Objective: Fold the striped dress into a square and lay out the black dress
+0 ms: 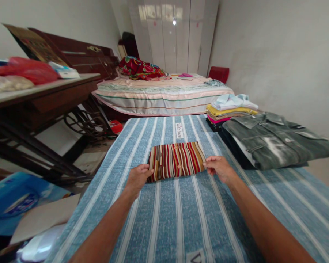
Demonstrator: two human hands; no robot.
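Note:
A folded striped shirt (178,160) in red, tan, white and dark bands lies in the middle of a blue and white striped cloth (137,226). Buttons run up its front. My left hand (139,176) pinches its left edge between thumb and fingers. At the opposite edge, my right hand (217,167) has the shirt's side gripped between thumb and fingertips. The shirt is a flat, compact rectangle.
To the right lie a folded grey-green denim jacket (279,140) and a stack of folded clothes (230,109). A bed (164,96) and wardrobe (170,36) stand beyond. At left are a sewing-machine table (44,91) and a blue package (22,201).

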